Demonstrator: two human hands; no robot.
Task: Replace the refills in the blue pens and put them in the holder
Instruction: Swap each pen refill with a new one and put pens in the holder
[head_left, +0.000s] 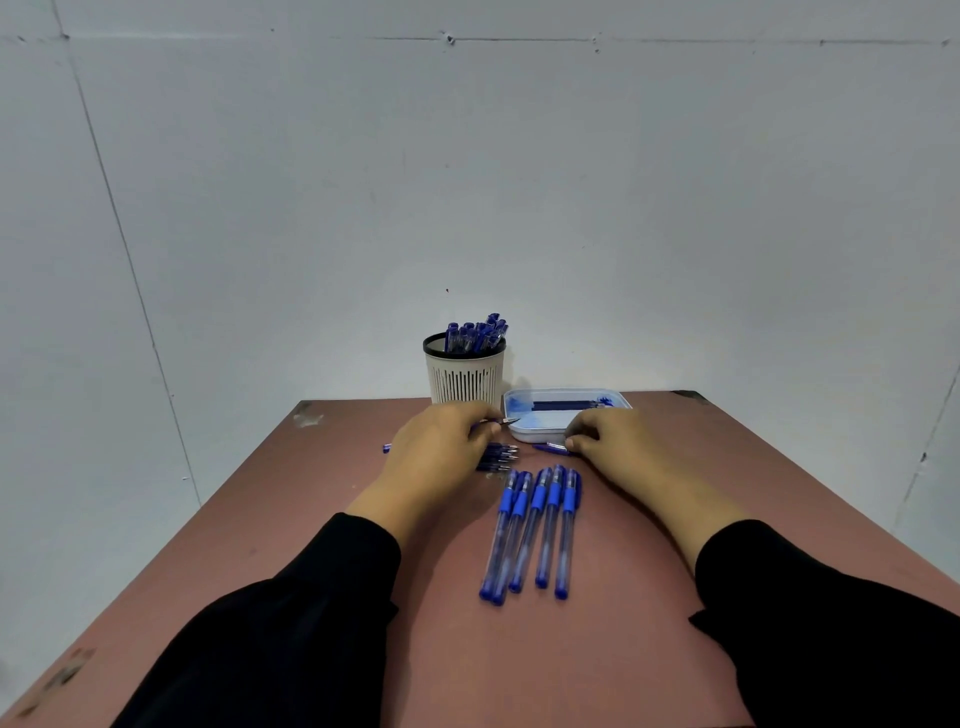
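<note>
Up by the tray (524, 430), the left hand (441, 447) pinches a refill (503, 421) and the right hand (605, 434) pinches a small pen piece (551, 447). I'd line both up straight before joining. Five pens (535, 525) wait on the bench (322, 499); holder (464, 376) behind.

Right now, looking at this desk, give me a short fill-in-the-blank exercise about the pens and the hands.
1. The row of pen barrels lying between the hands numbers ____.
2. The finished pens stand in the ____ at the table's far edge.
3. The white tray sits to the ____ of the pen holder.
4. The left hand pinches a thin ____.

Missing words: five; holder; right; refill
</note>
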